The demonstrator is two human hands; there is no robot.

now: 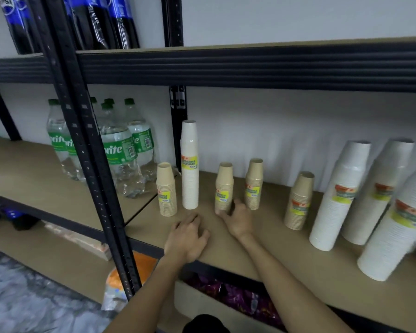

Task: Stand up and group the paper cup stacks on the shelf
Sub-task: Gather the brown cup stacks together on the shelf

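Here, right hand (238, 221) touches brown stack (223, 188).

the shelf board (286, 255) is matt tan fibreboard, smooth and dull, edged by a ribbed black metal beam (250, 68) with a faint satin sheen. the perforated upright (91, 150) is the same dark painted metal. the brown paper cup stacks (223, 188) look matt kraft, each wrapped in thin clear film with a glossy yellow label. the white paper cup stacks (339, 195) show a soft sheen. the sprite bottles (120, 159) are clear glossy plastic.
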